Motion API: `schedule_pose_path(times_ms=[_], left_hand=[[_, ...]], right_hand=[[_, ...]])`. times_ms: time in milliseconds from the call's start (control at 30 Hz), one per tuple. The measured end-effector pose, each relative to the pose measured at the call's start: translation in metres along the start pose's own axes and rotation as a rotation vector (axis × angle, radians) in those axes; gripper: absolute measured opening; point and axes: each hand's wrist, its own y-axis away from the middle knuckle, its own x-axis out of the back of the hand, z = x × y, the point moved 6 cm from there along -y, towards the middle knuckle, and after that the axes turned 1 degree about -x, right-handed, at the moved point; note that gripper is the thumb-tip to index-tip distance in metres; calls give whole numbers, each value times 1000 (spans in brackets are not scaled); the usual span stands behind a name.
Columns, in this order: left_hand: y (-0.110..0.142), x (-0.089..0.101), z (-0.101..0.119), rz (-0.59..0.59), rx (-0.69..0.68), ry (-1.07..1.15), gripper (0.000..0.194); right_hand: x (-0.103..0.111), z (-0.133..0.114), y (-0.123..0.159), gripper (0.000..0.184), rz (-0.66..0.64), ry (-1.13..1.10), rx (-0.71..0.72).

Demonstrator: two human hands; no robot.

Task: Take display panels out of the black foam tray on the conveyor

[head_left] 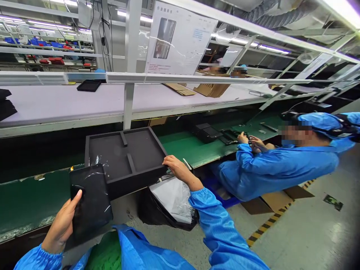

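My left hand (pixel 65 221) grips a flat black tablet (pixel 91 198) by its left edge, the thumb lying on its glossy face. Clear film shows near the tablet's upper right corner. At the right front corner of a black divided tray (pixel 126 180), my right hand (pixel 180 168) has its fingers closed on the rim. Two short dividers stand inside the tray, and its compartments show a bare dark floor. The tray rests on the green bench and juts over its front edge.
Below the tray stands a black bag (pixel 171 202) with white and clear plastic inside. To the right, a co-worker in blue (pixel 275 157) handles a small dark item at the green bench (pixel 180 144). A white shelf (pixel 67 105) with cartons (pixel 212 90) runs behind; a metal post (pixel 129 101) rises there.
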Motion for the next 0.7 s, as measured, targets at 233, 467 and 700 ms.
schedule_pose_path(times_ms=[233,467,700], left_hand=[[2,6,-16,-49,63,-20,44],[-3,26,-16,-92,120,176,45],[-10,129,-5,-95,102,595,42]], right_hand=[[-4,13,-1,41,-5,9,-28],[9,-21,3,56,221,323,-153],[-99,-241,-89,44,343,-83,206]])
